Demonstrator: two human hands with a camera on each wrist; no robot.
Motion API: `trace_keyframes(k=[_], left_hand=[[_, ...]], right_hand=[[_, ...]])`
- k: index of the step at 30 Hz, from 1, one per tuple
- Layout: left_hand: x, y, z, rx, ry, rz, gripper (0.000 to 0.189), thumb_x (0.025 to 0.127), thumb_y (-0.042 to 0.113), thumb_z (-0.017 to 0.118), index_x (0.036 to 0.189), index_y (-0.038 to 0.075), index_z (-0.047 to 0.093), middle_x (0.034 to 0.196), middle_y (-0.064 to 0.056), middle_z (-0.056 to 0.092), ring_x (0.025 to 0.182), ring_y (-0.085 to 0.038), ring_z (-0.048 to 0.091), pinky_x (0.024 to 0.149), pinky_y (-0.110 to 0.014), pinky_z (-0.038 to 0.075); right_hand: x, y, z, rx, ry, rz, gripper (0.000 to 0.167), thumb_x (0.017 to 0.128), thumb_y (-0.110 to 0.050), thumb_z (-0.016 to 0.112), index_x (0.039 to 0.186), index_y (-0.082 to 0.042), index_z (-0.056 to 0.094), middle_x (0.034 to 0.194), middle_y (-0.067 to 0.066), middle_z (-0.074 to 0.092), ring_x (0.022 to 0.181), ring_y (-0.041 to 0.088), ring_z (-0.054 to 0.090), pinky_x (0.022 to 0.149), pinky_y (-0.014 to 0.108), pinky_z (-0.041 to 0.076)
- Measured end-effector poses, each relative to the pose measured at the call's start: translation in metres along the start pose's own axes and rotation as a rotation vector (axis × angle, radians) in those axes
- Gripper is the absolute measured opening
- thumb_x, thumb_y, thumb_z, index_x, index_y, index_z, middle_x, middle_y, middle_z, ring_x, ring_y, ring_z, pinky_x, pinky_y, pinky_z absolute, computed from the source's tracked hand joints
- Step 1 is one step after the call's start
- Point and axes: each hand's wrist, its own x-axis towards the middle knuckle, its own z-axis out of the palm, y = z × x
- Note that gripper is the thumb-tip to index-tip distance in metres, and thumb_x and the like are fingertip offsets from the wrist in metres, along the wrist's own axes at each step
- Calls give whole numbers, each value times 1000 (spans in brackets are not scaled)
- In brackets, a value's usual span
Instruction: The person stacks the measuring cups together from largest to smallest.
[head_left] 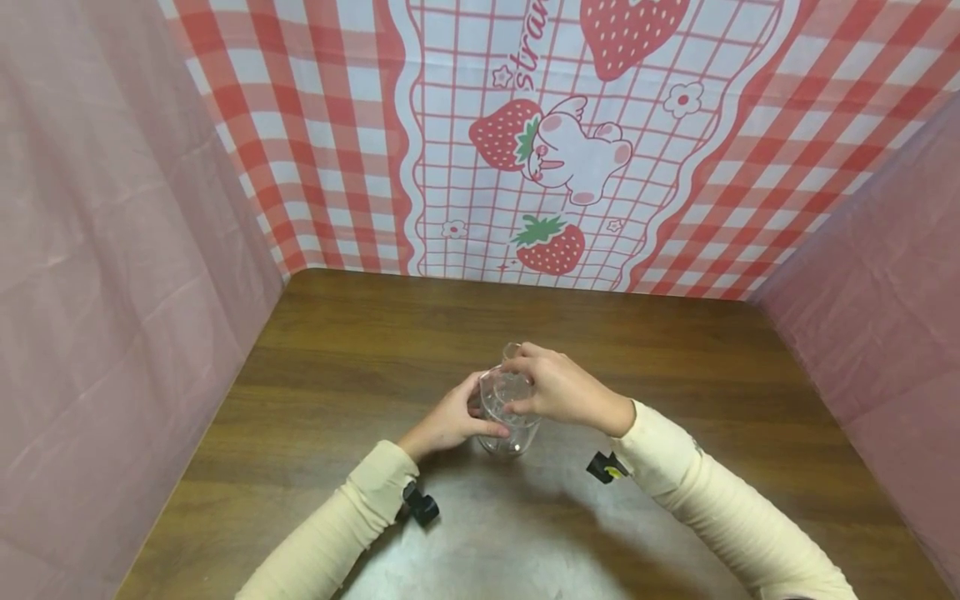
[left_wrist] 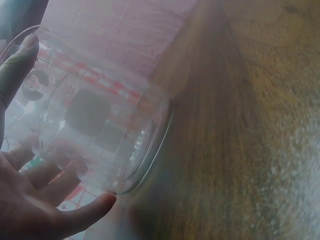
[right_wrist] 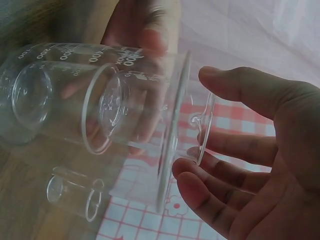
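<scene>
A large clear glass beaker (head_left: 517, 440) with white graduation marks stands on the table, cupped by my left hand (head_left: 448, 421) with thumb and fingers on opposite sides of its wall. A smaller glass beaker (right_wrist: 65, 82) sits deep inside it. Another small beaker (right_wrist: 196, 119) is partly within the large one, its rim sticking out of the mouth. My right hand (head_left: 561, 387) holds that rim from above between thumb and fingers. Behind the large beaker, a separate tiny glass beaker (right_wrist: 74, 195) rests on the wood.
The brown wooden table (head_left: 360, 333) meets a red-and-white strawberry cloth (head_left: 352, 167) at the back. Pink curtains (head_left: 112, 250) hang on both sides. Black wrist cameras (head_left: 422, 505) are strapped at both cream sleeves.
</scene>
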Motion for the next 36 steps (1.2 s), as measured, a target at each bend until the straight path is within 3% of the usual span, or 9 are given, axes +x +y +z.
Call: trace_keyframes(k=[7,27,36], left_hand=[[1,-1,1,4,-3,16,85,74,11,84,144,3,36,144,-21,48,130,-37,50,102,-41,53],[0,-2,-1,20,1,14,85,75,13,84,145,4,36,147,-19,45,133,-37,47,104,-45,51],[-1,-2,-1,26,-1,13,84,76,14,83,145,5,36,147,-19,46,133,-36,47,104,-44,51]], right_hand=[[-1,-1,2,-14,-27,4,49,72,-24,85,115,-7,70,91,8,60,66,7,47,53,16,42],[-3,1,4,-133,-55,-19,56,70,-27,87,120,-9,69,91,4,57,64,7,47,55,19,46],[-2,1,7,-170,-62,-29,54,69,-26,87,114,-2,69,89,5,58,62,7,49,55,19,50]])
